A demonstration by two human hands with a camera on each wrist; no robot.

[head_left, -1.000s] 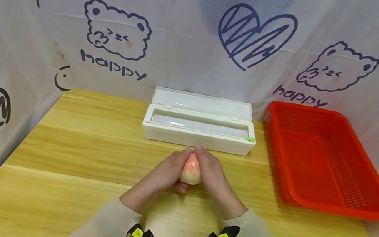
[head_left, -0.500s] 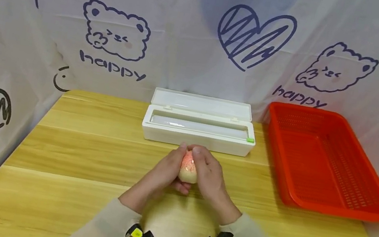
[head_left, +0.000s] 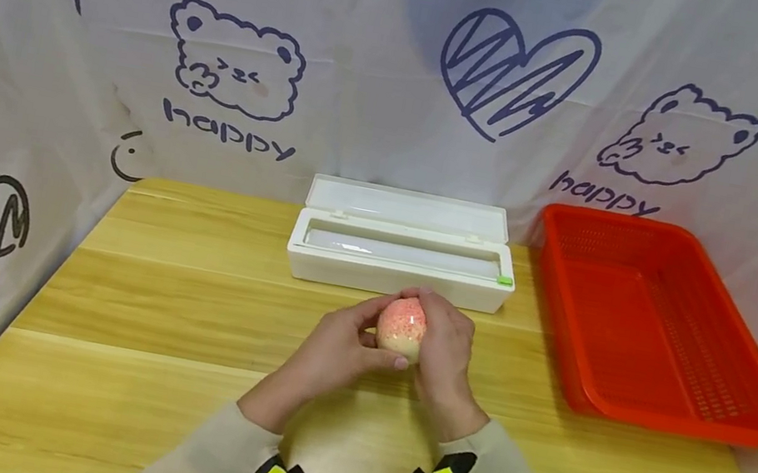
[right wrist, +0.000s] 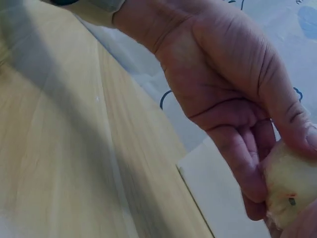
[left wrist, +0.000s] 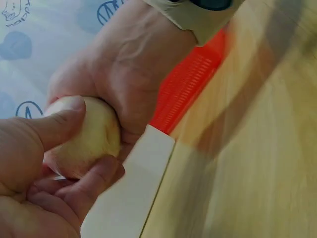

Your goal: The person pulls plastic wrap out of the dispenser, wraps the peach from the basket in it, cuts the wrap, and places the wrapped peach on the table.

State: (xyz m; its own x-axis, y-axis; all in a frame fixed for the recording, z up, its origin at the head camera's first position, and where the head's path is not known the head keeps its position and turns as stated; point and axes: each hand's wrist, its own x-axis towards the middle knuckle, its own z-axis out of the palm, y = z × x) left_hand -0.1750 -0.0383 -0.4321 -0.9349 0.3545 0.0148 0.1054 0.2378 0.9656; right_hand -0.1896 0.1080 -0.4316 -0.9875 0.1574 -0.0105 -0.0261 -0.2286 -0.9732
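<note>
Both hands hold a round peach (head_left: 401,327), pink and speckled above and cream below, over the middle of the table. Its surface is shiny, as if under clear film. My left hand (head_left: 338,346) grips it from the left, and in the left wrist view the thumb and fingers close around the pale side of the peach (left wrist: 96,134). From the right, my right hand (head_left: 445,354) wraps its far side. In the right wrist view, the thumb and curled fingers hold the peach (right wrist: 290,181), which shows a small dark spot. Much of its underside is hidden by the hands.
Just behind the hands is a long white cling film box (head_left: 401,284), its lid raised, with a roll inside and a green slider at its right end. A red plastic basket (head_left: 556,327) stands on the right. A printed cloth (head_left: 380,59) hangs behind the wooden table (head_left: 144,314).
The hands have turned the peach, so more of its pink side shows. My left thumb has moved from the top of it to the near side. The peach has shifted slightly right.
</note>
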